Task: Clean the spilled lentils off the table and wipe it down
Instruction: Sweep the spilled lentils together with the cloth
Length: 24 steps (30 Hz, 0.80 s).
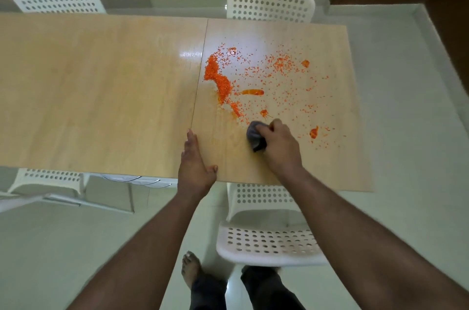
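The left hand (195, 167) lies flat with straight fingers on the wooden table (101, 86) near its front edge. Just right of the seam, orange lentils (218, 79) sit in a thick pile and scatter rightward. Below them, the right hand (278, 143) grasps a bunched grey cloth (254, 136) against the tabletop.

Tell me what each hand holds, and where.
The right hand grips a bunched grey cloth from above. The left hand holds nothing.
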### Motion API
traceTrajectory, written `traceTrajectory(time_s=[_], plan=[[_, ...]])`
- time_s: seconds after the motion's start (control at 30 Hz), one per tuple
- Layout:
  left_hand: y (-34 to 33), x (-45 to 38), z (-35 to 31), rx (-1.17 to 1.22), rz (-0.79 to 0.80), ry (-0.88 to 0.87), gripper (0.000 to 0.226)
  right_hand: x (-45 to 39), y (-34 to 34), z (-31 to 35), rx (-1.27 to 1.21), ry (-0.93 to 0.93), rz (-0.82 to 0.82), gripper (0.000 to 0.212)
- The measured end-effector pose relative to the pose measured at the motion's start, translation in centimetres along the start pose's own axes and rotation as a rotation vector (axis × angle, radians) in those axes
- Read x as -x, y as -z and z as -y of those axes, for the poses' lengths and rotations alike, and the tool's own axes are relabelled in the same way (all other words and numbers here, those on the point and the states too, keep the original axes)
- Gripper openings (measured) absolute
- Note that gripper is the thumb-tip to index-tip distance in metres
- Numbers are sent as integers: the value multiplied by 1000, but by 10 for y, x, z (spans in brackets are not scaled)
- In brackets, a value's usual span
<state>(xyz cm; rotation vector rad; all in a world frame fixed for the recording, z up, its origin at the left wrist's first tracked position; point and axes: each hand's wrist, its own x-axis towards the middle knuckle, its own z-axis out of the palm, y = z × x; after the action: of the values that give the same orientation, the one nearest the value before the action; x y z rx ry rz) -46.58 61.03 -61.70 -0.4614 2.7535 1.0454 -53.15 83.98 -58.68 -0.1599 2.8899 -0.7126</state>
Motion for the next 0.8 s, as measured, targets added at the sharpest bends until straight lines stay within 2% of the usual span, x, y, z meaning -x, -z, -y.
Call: traceTrajectory(time_s=[0.07,0.13,0.23,0.3,0.37,0.43,0.53,0.67,0.73,0.8], plan=[[-6,3,-8,33,-31,36,128,-16,12,-7,-90,-65,-62,31],[-8,8,-14,64,-57,72,133,-17,14,-3,-74,-30,-83,28],[-4,16,-14,110,-122,140,145,1,4,18,-114,120,-26,27],[3,25,-8,150,-169,182,148,16,-13,41,-127,307,71,27],[7,28,0,172,-182,181,142,26,-34,61,-48,469,173,40],[8,26,5,174,-176,165,137,24,-51,72,98,557,199,46],[6,26,6,181,-181,155,141,6,-57,76,166,477,170,55],[6,23,3,146,-123,123,151,-32,-40,63,66,244,31,36],[7,20,1,125,-95,91,150,-55,-28,50,-21,68,-32,35],[8,16,-2,101,-56,63,148,-67,-17,37,-5,13,-61,40]])
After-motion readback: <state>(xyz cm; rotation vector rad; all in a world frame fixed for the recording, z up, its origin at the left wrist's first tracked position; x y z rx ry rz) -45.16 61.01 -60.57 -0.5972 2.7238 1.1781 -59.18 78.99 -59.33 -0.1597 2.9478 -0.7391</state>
